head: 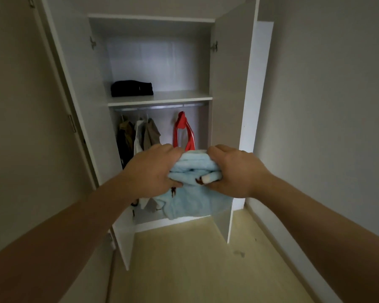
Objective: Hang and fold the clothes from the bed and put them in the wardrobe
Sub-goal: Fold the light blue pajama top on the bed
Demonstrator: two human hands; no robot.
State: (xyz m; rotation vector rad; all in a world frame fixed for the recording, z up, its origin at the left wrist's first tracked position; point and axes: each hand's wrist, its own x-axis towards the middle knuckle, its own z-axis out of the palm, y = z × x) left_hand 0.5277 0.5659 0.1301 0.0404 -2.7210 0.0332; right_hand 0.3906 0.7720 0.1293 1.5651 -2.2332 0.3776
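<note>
- Hands: two, both raised in front of the person with the bare forearms extended.
- Left hand (153,169): closed on the left end of the light blue garment (192,166), fingers curled over the top of the bundle and thumb underneath.
- Right hand (234,171): closed on the right end of the same garment, with the same grip.
- Light blue garment: one, folded into a thick bundle and held between the two hands. A loose part hangs below the hands. A small brown and white detail sits beside the right thumb; it is too small to read.
- Wardrobe (158,62): one, white, directly beyond the hands, with two doors standing open, the left door (79,101) beyond the left hand and the right door (230,95) beyond the right hand.
- Shelf (184,96): one, above and beyond the hands.
- Black folded garment (131,88): one, lying on the shelf above the left hand. It carries a small pale mark that cannot be read.
- Rail (160,107): one, just under the shelf, above the hands.
- Hanging garments: four counted on the rail.
  - Olive and dark jacket (126,136), above and left of the left hand.
  - White shirt (138,136), just beside the jacket.
  - Grey-beige shirt (151,134), directly above the left hand.
  - Red garment (183,131) with pale trim, above the gap between the hands, apart from the other three.
- Floor (184,259): pale wood, below the hands.
</note>
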